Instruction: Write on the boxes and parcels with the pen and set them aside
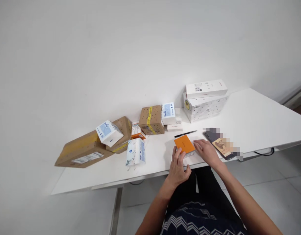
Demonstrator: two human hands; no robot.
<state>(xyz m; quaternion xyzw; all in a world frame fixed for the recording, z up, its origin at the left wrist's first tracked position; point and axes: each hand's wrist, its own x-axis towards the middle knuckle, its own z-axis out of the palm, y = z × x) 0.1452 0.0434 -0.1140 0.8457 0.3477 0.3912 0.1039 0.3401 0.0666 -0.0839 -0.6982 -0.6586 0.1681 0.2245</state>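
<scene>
A small orange box (184, 144) lies flat near the front edge of the white table (250, 120). My left hand (178, 167) rests at the box's near left corner, its fingers stretched up against the box's side. At the box's right edge lies my right hand (206, 151), fingers extended and touching that side. Neither hand is wrapped round the box. A black pen (185, 133) lies just behind the box. A dark phone (219, 143) lies right of my right hand.
Brown cardboard boxes (83, 150) (151, 119) and white-blue tissue packs (135, 152) line the table's back left. Two white boxes (205, 101) are stacked at the back right. A wall stands behind the table; tiled floor shows below.
</scene>
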